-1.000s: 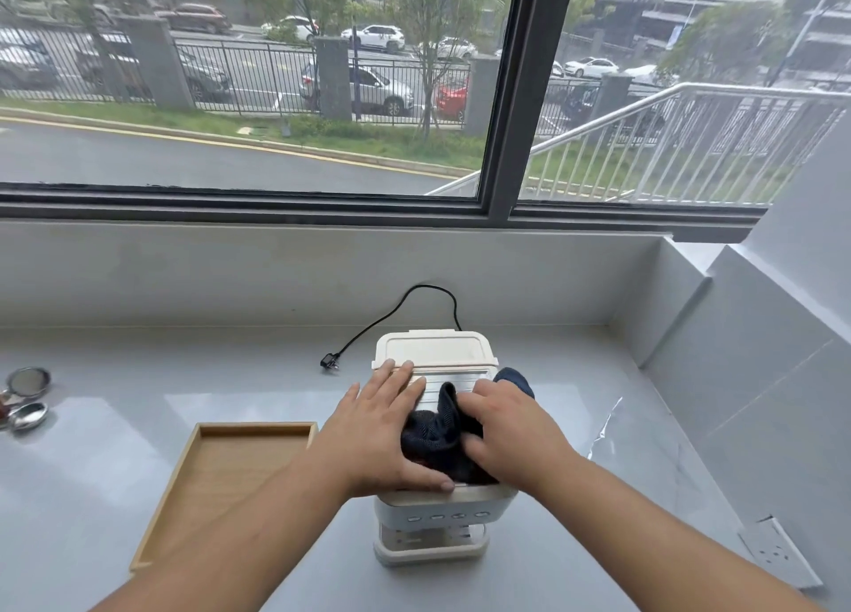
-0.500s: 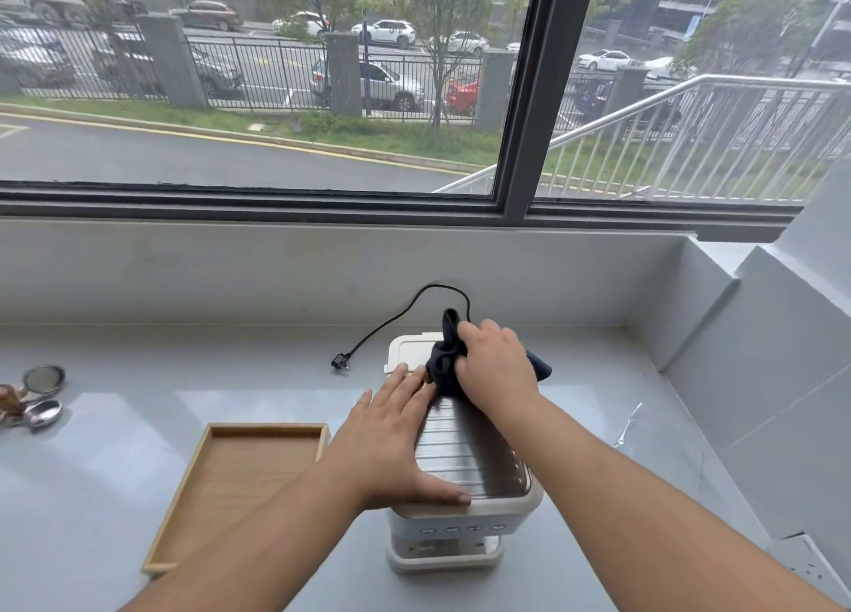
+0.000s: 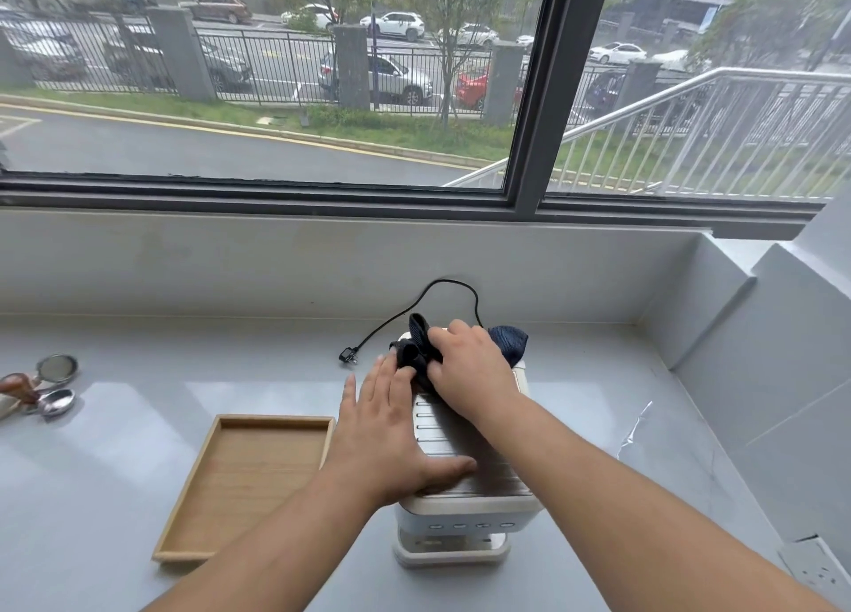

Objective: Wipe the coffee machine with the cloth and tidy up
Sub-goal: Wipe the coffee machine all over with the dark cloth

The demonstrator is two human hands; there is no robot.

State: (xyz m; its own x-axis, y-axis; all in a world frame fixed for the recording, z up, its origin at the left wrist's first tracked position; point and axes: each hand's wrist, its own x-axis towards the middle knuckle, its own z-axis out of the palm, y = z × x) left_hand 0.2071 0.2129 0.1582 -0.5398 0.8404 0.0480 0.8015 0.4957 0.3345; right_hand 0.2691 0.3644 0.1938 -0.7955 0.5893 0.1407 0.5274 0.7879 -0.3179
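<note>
We bunch the soft, limp cloth point(image 3: 416, 351) in our closed right hand point(image 3: 467, 372) (left hand point(image 3: 391, 432) flat, steadying the light coffee machine point(image 3: 465, 510)).

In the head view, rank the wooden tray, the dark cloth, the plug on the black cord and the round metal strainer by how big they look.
1. wooden tray, clearly largest.
2. dark cloth, partly hidden under the right hand, so its full extent is unclear.
3. round metal strainer.
4. plug, smallest, though it lies farther from the camera.
</note>
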